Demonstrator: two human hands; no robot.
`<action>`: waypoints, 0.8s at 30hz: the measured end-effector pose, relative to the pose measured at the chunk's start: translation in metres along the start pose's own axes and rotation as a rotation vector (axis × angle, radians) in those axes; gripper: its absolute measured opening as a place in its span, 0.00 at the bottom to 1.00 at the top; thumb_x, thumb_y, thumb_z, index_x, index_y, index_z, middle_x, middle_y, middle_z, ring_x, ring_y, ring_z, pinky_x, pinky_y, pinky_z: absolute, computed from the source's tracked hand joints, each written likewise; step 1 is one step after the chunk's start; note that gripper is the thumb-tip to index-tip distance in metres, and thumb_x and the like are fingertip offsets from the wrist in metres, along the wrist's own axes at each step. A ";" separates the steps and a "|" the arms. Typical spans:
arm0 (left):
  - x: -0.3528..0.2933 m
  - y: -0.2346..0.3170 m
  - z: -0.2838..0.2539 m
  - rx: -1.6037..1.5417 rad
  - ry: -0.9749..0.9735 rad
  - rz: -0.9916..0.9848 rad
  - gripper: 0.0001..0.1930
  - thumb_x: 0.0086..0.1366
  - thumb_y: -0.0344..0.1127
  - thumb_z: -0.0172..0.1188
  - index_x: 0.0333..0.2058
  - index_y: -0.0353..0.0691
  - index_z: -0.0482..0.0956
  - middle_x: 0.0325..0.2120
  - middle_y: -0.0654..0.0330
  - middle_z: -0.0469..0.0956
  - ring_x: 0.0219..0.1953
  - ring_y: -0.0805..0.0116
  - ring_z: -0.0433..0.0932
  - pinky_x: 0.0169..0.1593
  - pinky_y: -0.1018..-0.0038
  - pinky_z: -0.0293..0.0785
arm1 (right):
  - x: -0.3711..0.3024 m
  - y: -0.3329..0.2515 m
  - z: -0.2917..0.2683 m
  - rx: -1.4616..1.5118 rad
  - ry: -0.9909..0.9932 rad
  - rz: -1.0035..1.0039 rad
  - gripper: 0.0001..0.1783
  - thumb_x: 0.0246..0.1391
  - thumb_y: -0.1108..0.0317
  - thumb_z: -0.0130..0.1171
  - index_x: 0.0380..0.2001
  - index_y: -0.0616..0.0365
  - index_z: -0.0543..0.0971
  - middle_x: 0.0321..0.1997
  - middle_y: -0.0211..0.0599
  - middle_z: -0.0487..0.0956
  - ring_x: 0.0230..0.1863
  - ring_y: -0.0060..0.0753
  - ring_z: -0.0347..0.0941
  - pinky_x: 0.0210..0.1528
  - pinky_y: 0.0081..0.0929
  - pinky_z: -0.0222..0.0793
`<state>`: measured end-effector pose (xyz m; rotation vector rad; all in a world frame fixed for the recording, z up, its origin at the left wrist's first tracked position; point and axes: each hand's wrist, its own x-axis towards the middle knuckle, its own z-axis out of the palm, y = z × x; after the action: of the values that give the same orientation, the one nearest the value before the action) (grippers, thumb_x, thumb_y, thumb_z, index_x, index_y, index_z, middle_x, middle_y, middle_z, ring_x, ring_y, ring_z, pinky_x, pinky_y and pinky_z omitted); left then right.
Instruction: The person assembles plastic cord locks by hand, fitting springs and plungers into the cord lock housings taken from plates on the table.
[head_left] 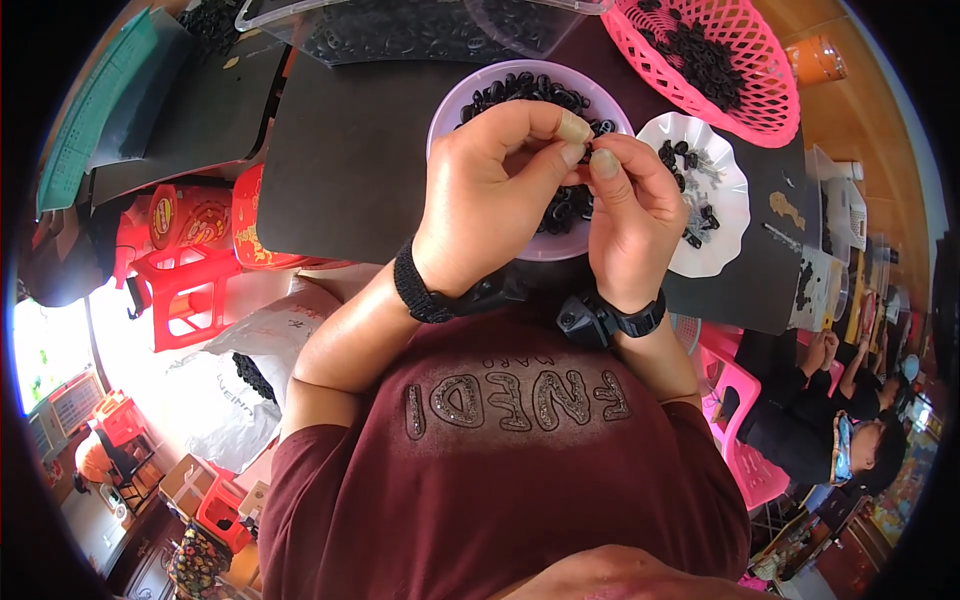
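Above a pale purple bowl (452,100) of small black rings, the left hand (490,190) and right hand (630,215) meet, fingertips pinched together on one black ring (590,152). Right of it sits a white scalloped plate (735,215); beyond, a pink basket (760,100). Red round tins (190,215) crowd the dark mat's (350,160) left edge.

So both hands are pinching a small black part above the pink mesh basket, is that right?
Not quite. In the head view the left hand and right hand pinch the small black part above the pale purple bowl of black rings, not the pink mesh basket, which sits further right.
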<state>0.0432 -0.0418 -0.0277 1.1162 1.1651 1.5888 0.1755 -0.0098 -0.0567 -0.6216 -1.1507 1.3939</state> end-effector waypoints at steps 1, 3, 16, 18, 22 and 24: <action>-0.001 -0.001 0.002 -0.021 0.048 0.010 0.06 0.62 0.21 0.59 0.38 0.31 0.79 0.32 0.58 0.82 0.33 0.74 0.82 0.39 0.78 0.80 | -0.001 0.002 0.001 0.059 0.033 0.004 0.08 0.57 0.78 0.59 0.40 0.69 0.79 0.42 0.40 0.77 0.36 0.29 0.78 0.42 0.24 0.76; -0.003 -0.006 0.004 0.007 0.063 0.052 0.05 0.61 0.21 0.60 0.37 0.31 0.79 0.32 0.58 0.82 0.33 0.74 0.82 0.38 0.79 0.80 | -0.002 0.003 0.004 0.118 0.065 0.008 0.08 0.57 0.78 0.59 0.40 0.69 0.79 0.43 0.40 0.77 0.36 0.30 0.78 0.42 0.25 0.76; -0.005 -0.007 -0.004 -0.178 0.072 -0.041 0.05 0.62 0.19 0.59 0.37 0.30 0.77 0.34 0.58 0.80 0.35 0.73 0.81 0.41 0.78 0.81 | -0.001 -0.006 0.006 0.217 0.010 0.165 0.11 0.60 0.73 0.56 0.43 0.71 0.77 0.38 0.43 0.80 0.36 0.37 0.80 0.42 0.30 0.78; -0.005 -0.007 -0.003 -0.171 0.077 -0.033 0.05 0.62 0.19 0.59 0.37 0.30 0.77 0.34 0.58 0.80 0.35 0.73 0.81 0.41 0.78 0.82 | -0.001 -0.005 0.006 0.215 0.007 0.156 0.12 0.60 0.73 0.56 0.44 0.70 0.76 0.38 0.42 0.80 0.36 0.37 0.80 0.42 0.30 0.78; -0.006 -0.008 -0.002 -0.159 0.078 -0.033 0.04 0.62 0.20 0.60 0.36 0.30 0.78 0.33 0.58 0.81 0.34 0.74 0.81 0.40 0.78 0.81 | -0.001 -0.003 0.004 0.196 0.005 0.151 0.10 0.61 0.74 0.56 0.43 0.69 0.76 0.38 0.41 0.80 0.35 0.35 0.80 0.41 0.29 0.78; -0.007 -0.008 -0.002 -0.113 0.081 -0.033 0.04 0.61 0.21 0.60 0.36 0.30 0.78 0.32 0.58 0.81 0.33 0.74 0.81 0.39 0.79 0.81 | -0.002 -0.003 0.004 0.179 -0.001 0.149 0.10 0.61 0.74 0.56 0.42 0.69 0.76 0.37 0.40 0.80 0.35 0.34 0.80 0.41 0.28 0.78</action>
<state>0.0443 -0.0471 -0.0367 0.9628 1.1255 1.6655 0.1737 -0.0128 -0.0528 -0.5872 -0.9837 1.6042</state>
